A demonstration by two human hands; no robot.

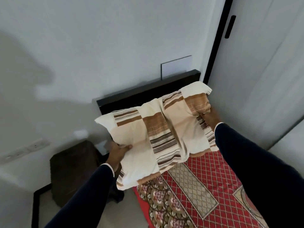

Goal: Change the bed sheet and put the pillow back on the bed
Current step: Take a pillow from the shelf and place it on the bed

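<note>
Now my left hand (119,149) pinches the pillow (158,134) at its near edge and my right hand (209,117) clutches its far end, holding it over the head of the bed, above the red sheet (205,183). I'd lower it level, square against the headboard (148,89), then release.
</note>
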